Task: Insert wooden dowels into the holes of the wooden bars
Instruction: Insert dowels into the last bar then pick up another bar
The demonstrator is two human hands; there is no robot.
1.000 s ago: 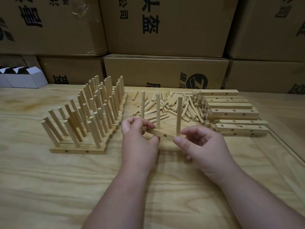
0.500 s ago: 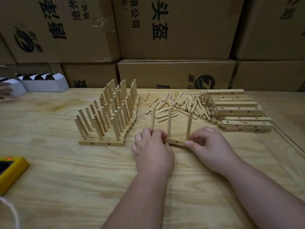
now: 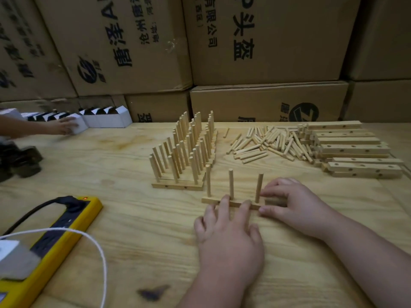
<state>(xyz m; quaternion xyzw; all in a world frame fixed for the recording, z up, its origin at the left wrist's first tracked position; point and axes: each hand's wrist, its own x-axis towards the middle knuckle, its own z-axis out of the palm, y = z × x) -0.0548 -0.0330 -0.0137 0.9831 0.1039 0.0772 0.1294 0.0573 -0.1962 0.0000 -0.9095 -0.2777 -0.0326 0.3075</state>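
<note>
A pale wooden bar fitted with three upright round dowels [image 3: 231,202] lies flat on the light plywood table [image 3: 133,218], just in front of a block of finished dowelled bars [image 3: 184,156]. The left hand [image 3: 229,236] rests palm-down with its fingers straight, their tips touching the near edge of the bar between the middle and right dowels. The right hand [image 3: 293,203] pinches the bar's right end, thumb on the near side and curled fingers on the far side, beside the right-hand dowel. Behind the bar, a loose heap of short wooden dowels [image 3: 269,143] lies next to a stack of undowelled drilled wooden bars [image 3: 351,150] at the table's right. A yellow power strip with a black cable [image 3: 64,225] and a white cord [image 3: 97,247] sits at the near left. Far left, another person's hand [image 3: 64,126] touches a row of small white cardboard boxes [image 3: 104,117]. Brown printed cartons [image 3: 266,41] are stacked behind the table.
</note>
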